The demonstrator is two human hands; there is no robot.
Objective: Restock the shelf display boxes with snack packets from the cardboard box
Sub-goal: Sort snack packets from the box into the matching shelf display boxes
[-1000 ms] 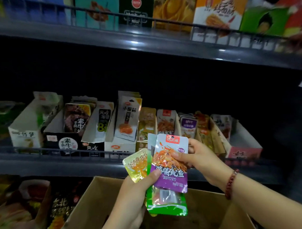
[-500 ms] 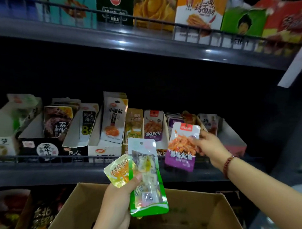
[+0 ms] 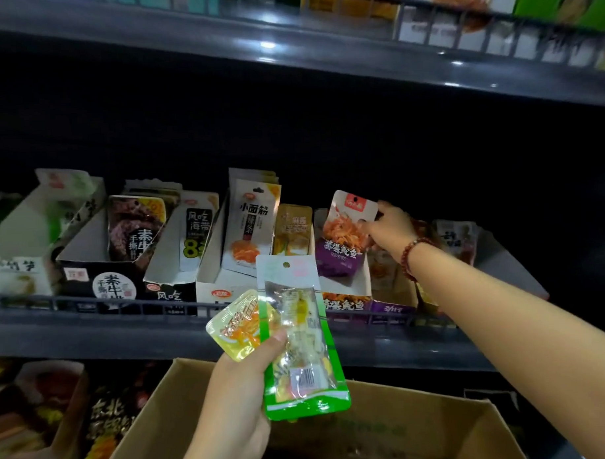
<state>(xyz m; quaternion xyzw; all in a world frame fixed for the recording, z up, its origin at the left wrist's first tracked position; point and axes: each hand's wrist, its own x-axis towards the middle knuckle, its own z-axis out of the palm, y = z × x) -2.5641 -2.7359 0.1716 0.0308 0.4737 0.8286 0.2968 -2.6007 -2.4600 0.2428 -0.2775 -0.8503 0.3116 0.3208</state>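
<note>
Right hand (image 3: 390, 226) pinches one purple packet (image 3: 342, 241); left hand (image 3: 238, 386) grips two packets (image 3: 298, 332).

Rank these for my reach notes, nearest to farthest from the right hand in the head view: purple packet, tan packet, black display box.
1. purple packet: in the right hand's grip.
2. tan packet: just left of it.
3. black display box: far left on the shelf.
</note>
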